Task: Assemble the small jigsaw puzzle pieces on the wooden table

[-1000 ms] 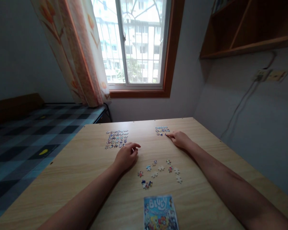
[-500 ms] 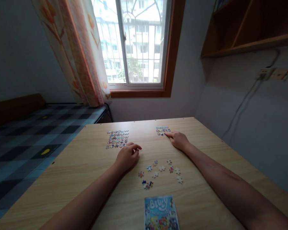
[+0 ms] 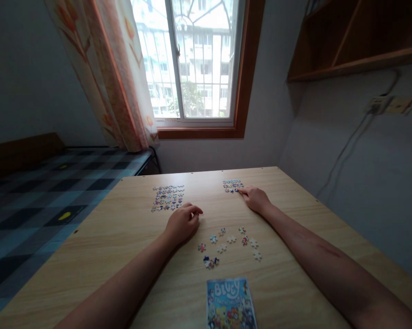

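My right hand (image 3: 256, 199) reaches to the far side of the table, index finger stretched out. Its fingertip is at the near right corner of a small block of puzzle pieces (image 3: 232, 183) laid in rows; the other fingers are partly curled, and no piece shows in them. Holding nothing that I can see, my left hand (image 3: 183, 224) rests on the wood with loosely bent fingers. Just beyond it lies a larger grid of puzzle pieces (image 3: 166, 197). Between my forearms are several loose puzzle pieces (image 3: 231, 239), some picture side up, others pale and plain.
A blue "Bluey" puzzle picture box or card (image 3: 230, 304) lies at the near side of the wooden table (image 3: 124, 219). Left of the table stands a bed with a checked cover (image 3: 99, 173). A window, a curtain and a wall shelf (image 3: 356, 64) are beyond.
My right fingertip has shifted slightly to the right along the bottom row of the small block. My left hand and the loose pieces have stayed put.
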The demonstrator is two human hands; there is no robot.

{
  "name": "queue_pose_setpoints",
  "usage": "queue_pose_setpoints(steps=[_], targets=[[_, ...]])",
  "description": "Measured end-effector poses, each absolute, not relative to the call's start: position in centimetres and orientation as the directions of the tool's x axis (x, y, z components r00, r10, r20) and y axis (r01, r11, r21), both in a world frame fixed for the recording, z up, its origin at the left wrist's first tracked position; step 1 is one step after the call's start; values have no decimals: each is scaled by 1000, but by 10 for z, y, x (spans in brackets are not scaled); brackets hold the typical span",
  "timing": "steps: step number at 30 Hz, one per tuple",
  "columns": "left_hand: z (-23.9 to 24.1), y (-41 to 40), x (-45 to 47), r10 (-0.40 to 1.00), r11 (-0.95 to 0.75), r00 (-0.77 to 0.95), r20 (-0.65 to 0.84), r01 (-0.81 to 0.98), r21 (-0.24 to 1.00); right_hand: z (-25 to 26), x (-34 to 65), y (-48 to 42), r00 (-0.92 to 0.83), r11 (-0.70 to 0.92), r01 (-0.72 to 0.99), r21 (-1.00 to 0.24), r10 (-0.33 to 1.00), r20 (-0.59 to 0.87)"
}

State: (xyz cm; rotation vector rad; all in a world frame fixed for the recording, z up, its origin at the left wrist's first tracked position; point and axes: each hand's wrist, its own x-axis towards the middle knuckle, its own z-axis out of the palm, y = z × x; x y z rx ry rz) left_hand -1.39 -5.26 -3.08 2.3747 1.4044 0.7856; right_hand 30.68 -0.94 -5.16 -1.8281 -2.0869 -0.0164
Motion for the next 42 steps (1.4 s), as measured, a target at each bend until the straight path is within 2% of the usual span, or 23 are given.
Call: queue_pose_setpoints(steps=[6, 11, 13, 16, 18, 21, 25, 28, 33, 42], targets=[[-31, -53, -14, 878, -477, 372, 302, 734, 484, -48, 307, -15, -116, 207, 938, -278, 943, 310], [-33, -52, -14, 872, -488, 381, 306, 719, 495, -28, 290, -28, -387, 524, 762, -381, 839, 382], [-33, -53, -14, 873, -488, 384, 302, 719, 496, -19, 277, -36, -525, 630, 664, -403, 776, 350], [-31, -53, -13, 873, -487, 383, 303, 725, 487, -9, 256, -49, -704, 693, 543, -475, 684, 193], [-30, -54, -12, 871, -491, 383, 309, 726, 482, -7, 245, -59, -752, 697, 508, -506, 645, 133], [-31, -54, -13, 868, -496, 386, 313, 720, 486, -10, 236, -67, -770, 710, 497, -499, 626, 125], [-33, -53, -14, 866, -500, 394, 309, 713, 492, -17, 242, -61, -768, 739, 511, -439, 622, 152], [-34, -52, -15, 865, -502, 402, 300, 714, 488, -21, 257, -47, -718, 724, 574, -382, 670, 190], [-33, -51, -16, 868, -496, 407, 284, 723, 480, -22, 293, -28, -555, 592, 774, -224, 805, 209], [-29, -53, -15, 868, -496, 412, 277, 723, 481, -29, 331, -14, -279, 314, 943, -109, 926, 254]])
